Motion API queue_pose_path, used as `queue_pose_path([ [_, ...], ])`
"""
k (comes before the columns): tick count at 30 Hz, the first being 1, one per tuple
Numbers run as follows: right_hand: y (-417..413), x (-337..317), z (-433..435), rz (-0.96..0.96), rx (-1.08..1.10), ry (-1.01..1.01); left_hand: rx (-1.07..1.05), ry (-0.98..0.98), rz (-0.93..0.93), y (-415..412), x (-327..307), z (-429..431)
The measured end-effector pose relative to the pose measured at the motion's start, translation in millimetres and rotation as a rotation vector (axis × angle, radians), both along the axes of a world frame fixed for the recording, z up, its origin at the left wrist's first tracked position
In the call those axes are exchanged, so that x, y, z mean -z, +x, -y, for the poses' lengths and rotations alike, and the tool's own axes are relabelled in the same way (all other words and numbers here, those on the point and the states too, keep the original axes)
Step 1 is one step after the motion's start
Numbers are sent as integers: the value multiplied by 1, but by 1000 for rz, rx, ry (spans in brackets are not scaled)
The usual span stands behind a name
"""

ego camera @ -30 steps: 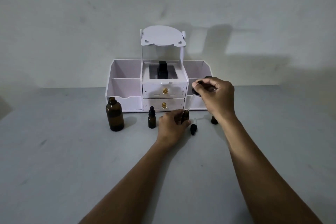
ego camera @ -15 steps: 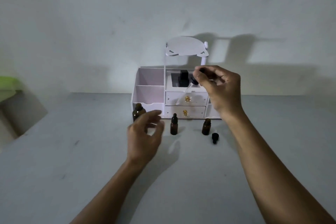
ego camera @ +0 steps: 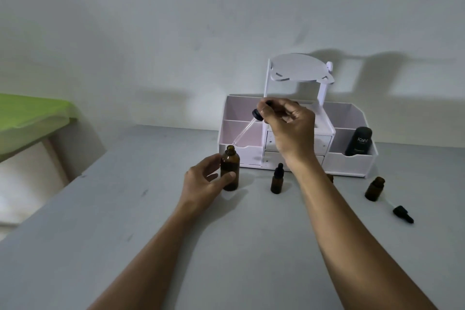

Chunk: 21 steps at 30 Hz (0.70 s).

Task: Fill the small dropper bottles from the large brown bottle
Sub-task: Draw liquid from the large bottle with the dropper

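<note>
Right, your left hand (ego camera: 204, 183) is wrapped round the large brown glass bottle (ego camera: 229, 167), thumb across its front and fingers curled at its left side. The bottle stands upright and uncapped on the grey table (ego camera: 251, 246), just in front of the left end of the white drawer organiser (ego camera: 349, 166).

Your right hand (ego camera: 292, 128) is up above it, fingertips pinched on the black rubber top of a glass dropper (ego camera: 257, 114). The clear tube slants down and to the left, its tip right over the bottle's open mouth. Whether it touches the rim, I cannot tell.

Now look around. Your right forearm cuts across the middle and covers most of the organiser's two drawers. It also hides nearly all of one small brown bottle (ego camera: 330, 178), so only a sliver shows at the arm's right edge. Between the big bottle and that arm, a capped small brown dropper bottle (ego camera: 276, 181) stands upright.

Out to the right an open small brown bottle (ego camera: 375, 189) stands alone, and near it a loose black dropper cap (ego camera: 403, 214) lies on its side.

In the organiser's right front compartment sits a black cylindrical container (ego camera: 358, 144) with white lettering. You can read "Kah", but the print below is too small. At the far left, past the table edge, there is a lime-green plastic surface (ego camera: 30, 115).
</note>
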State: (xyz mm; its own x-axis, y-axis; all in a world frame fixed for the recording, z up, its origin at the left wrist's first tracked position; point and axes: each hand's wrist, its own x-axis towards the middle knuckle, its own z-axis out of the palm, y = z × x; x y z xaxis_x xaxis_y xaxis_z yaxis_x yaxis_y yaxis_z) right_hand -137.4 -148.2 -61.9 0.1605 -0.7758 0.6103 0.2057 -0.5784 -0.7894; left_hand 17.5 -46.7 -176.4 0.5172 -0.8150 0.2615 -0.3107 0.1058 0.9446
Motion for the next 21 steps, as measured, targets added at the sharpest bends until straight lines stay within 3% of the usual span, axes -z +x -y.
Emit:
queue_pose_path([
  [10,13,6,9,-115,-15,-55,45,-21,30,6,5,9],
  [21,36,37,5,-558,-69,-81,37,-29,42,4,3,8],
])
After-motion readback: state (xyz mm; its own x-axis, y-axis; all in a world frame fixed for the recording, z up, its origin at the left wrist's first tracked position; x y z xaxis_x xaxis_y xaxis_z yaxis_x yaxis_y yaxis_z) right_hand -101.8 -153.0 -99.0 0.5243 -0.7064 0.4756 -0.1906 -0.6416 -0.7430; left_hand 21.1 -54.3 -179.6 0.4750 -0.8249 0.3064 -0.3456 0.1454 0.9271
